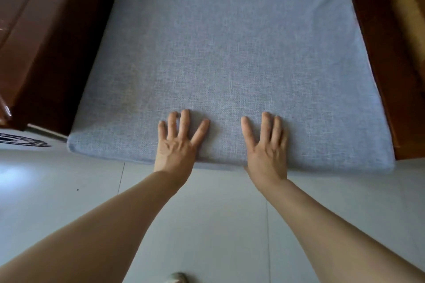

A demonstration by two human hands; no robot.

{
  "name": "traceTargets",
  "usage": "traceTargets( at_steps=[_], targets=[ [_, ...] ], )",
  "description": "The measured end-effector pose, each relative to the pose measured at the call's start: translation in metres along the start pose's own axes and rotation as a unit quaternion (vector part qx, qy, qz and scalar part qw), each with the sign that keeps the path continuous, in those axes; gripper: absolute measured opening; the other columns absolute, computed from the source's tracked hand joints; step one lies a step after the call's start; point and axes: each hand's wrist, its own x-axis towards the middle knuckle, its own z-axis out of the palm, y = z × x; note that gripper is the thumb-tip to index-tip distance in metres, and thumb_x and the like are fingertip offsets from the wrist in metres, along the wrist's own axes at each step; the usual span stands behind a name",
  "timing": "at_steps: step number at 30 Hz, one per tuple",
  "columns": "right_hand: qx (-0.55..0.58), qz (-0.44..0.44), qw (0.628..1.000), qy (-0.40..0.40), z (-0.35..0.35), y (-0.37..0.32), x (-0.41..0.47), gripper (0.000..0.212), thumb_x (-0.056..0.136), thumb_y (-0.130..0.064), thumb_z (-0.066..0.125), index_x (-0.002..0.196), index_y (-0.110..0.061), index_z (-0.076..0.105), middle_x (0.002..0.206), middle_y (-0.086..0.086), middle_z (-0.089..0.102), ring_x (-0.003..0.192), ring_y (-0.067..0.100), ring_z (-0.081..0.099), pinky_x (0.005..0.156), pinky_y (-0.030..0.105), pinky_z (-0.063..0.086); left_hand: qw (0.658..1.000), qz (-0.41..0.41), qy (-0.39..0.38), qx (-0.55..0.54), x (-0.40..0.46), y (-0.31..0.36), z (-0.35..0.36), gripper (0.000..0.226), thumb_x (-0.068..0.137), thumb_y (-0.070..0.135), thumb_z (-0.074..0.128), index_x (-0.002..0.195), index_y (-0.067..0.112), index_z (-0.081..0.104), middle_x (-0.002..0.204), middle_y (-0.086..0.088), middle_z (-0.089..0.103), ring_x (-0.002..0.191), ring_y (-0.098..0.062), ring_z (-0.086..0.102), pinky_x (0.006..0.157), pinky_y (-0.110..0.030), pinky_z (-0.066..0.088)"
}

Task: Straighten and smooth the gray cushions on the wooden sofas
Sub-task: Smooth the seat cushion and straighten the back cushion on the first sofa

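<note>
A gray woven seat cushion (pixel 230 53) lies flat on the dark wooden sofa (pixel 372 41) and fills the middle of the view. Its front edge overhangs toward me. My left hand (pixel 178 142) lies palm down on the cushion near that front edge, fingers straight and spread. My right hand (pixel 264 145) rests flat beside it, a little to the right, fingers straight. Both thumbs are hidden at or under the cushion's front rim. The fabric looks smooth, with no visible folds.
Wooden armrests flank the cushion on the left (pixel 46 41) and right. Pale floor tiles (pixel 218 225) spread below the sofa's front. A dark patterned object (pixel 20 140) sits on the floor at far left. A shoe tip (pixel 177 278) shows at the bottom edge.
</note>
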Motion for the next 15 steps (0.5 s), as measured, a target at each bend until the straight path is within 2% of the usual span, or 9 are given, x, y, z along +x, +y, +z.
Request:
traceTargets(
  at_steps=[1,3,5,7,10,12,15],
  targets=[
    [-0.001,-0.018,0.998,0.053,0.006,0.001,0.000,0.080,0.068,-0.010,0.076,0.136,-0.014,0.035,0.135,0.028,0.035,0.122,0.046,0.036,0.096,0.057,0.041,0.999,0.018,0.051,-0.007,0.002,-0.001,0.005,0.098,0.065,0.011,0.071,0.142,0.023,0.011,0.142,-0.022,0.015,0.128,-0.042,0.019,0.107,-0.053,0.027],
    [0.015,-0.052,0.988,0.144,0.011,0.000,-0.003,0.043,0.081,0.001,0.048,0.123,-0.006,0.043,0.123,0.025,0.040,0.112,0.041,0.039,0.084,0.049,0.050,0.986,0.053,0.154,-0.046,0.002,-0.003,0.014,0.079,0.052,-0.003,0.065,0.126,0.009,0.040,0.122,-0.023,0.044,0.109,-0.038,0.038,0.089,-0.047,0.045],
    [0.025,-0.063,0.983,0.168,0.009,-0.001,-0.005,0.032,0.082,0.005,0.033,0.109,-0.003,0.048,0.108,0.021,0.049,0.099,0.033,0.043,0.071,0.040,0.053,0.974,0.073,0.199,-0.075,-0.002,-0.003,0.015,0.058,0.053,-0.010,0.062,0.109,0.003,0.053,0.103,-0.018,0.054,0.092,-0.034,0.047,0.074,-0.040,0.048],
    [0.022,-0.081,0.980,0.179,0.005,-0.002,-0.006,0.028,0.077,0.005,0.031,0.093,-0.004,0.052,0.087,0.014,0.057,0.083,0.027,0.047,0.058,0.033,0.049,0.970,0.082,0.212,-0.082,-0.003,-0.003,0.011,0.043,0.054,-0.014,0.063,0.093,0.001,0.059,0.088,-0.013,0.056,0.077,-0.031,0.051,0.061,-0.036,0.045],
    [0.026,-0.113,0.973,0.200,0.000,-0.002,-0.005,0.029,0.070,0.008,0.030,0.072,-0.007,0.055,0.067,0.009,0.054,0.064,0.025,0.054,0.052,0.031,0.046,0.973,0.084,0.202,-0.077,-0.004,0.001,0.007,0.032,0.051,-0.016,0.066,0.074,0.005,0.060,0.069,-0.008,0.054,0.059,-0.027,0.051,0.046,-0.029,0.034],
    [0.029,-0.120,0.971,0.203,-0.003,-0.004,-0.006,0.024,0.063,0.011,0.040,0.064,-0.008,0.055,0.060,0.008,0.052,0.057,0.024,0.054,0.049,0.029,0.044,0.977,0.078,0.189,-0.061,-0.004,0.003,0.006,0.034,0.045,-0.016,0.071,0.068,0.007,0.060,0.061,-0.005,0.052,0.052,-0.025,0.050,0.042,-0.023,0.025],
    [0.041,-0.124,0.976,0.171,-0.009,-0.007,-0.011,0.027,0.040,0.013,0.058,0.056,-0.009,0.055,0.052,0.007,0.051,0.046,0.023,0.052,0.041,0.022,0.037,0.982,0.075,0.163,-0.060,-0.007,0.005,0.002,0.040,0.034,-0.017,0.075,0.060,0.009,0.059,0.053,-0.004,0.052,0.045,-0.025,0.050,0.041,-0.019,0.022]
  ],
)
